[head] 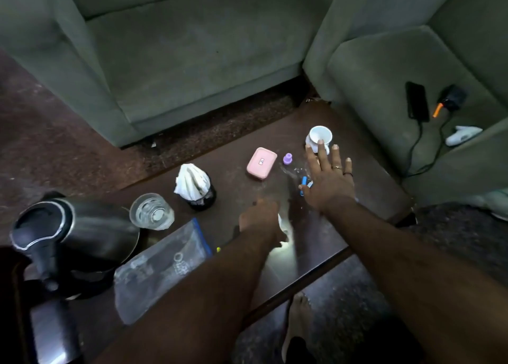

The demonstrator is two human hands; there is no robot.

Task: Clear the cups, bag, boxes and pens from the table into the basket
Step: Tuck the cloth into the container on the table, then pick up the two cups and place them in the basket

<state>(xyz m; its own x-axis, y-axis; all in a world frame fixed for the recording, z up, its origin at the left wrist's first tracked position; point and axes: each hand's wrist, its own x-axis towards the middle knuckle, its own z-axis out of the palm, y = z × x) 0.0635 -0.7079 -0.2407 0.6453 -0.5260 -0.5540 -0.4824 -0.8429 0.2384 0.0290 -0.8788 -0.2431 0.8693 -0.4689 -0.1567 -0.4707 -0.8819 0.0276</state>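
Observation:
A white cup (320,135) stands at the far right of the dark table (365,177). My right hand (328,178) hovers flat with its fingers spread just in front of the cup, its middle fingertip at the rim. A blue pen (303,183) lies partly under its thumb side. A pink box (261,163) and a clear bottle with a purple cap (287,159) lie left of the hand. My left hand (259,218) is seen from the back, fingers curled down at mid-table, with something white at its right edge. Nearer me lie a zip bag (162,264), a glass (151,211) and a black cup stuffed with tissue (196,189). No basket is visible.
A steel kettle (74,240) stands at the table's left end. Grey-green sofas (192,47) close off the far side and the right, with a phone (417,101), a charger (450,100) and cables on the right seat. A bare foot (298,317) is on the carpet below the table's edge.

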